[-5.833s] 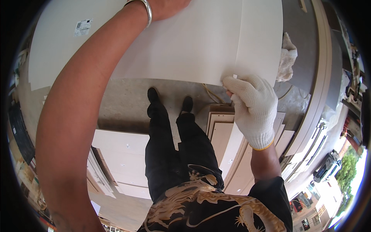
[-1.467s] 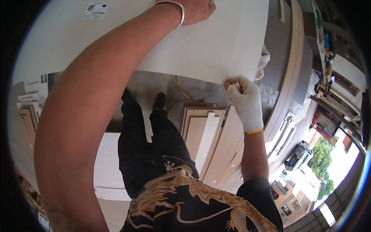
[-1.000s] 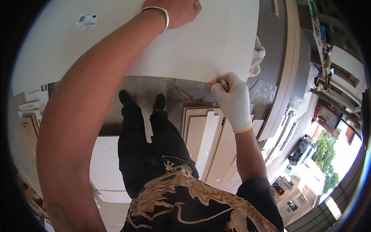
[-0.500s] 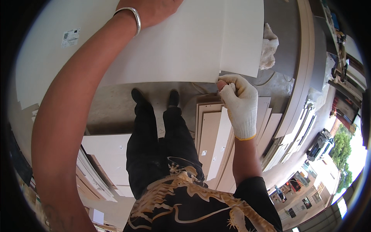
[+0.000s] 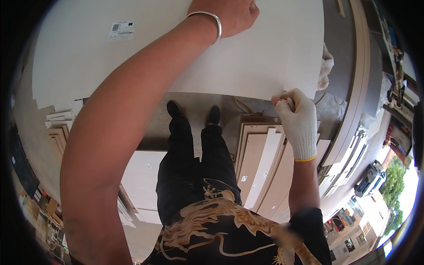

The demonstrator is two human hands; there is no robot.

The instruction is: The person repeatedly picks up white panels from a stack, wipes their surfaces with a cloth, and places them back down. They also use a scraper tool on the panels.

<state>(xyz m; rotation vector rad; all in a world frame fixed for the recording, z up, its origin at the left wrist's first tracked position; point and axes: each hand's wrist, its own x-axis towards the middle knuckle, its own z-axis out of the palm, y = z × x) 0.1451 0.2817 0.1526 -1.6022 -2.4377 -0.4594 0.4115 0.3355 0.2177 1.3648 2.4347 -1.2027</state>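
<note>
A large pale, off-white panel [image 5: 185, 66] lies flat in front of me, with a white paper label [image 5: 122, 30] on its left part. My bare left hand [image 5: 229, 17], with a silver bangle at the wrist, rests on the panel near the top of the view. Its fingers are curled in, and whatever lies under them is hidden. At the panel's near edge, close to the right corner, my right hand [image 5: 297, 108] wears a white knitted glove, its bare thumb tip showing. The fingers are bent and closed against the edge; what they pinch is hidden.
A crumpled white cloth [image 5: 326, 68] lies just past the panel's right edge, on a grey surface. Long boards [image 5: 355, 79] run along the right. Several cut boards [image 5: 258, 165] lean below my right hand, and more stacked panels [image 5: 140, 176] stand behind my legs.
My view has shifted, so the panel and both hands appear further right. The left hand shows more fully now. Both hands stay at about the same places on the panel.
</note>
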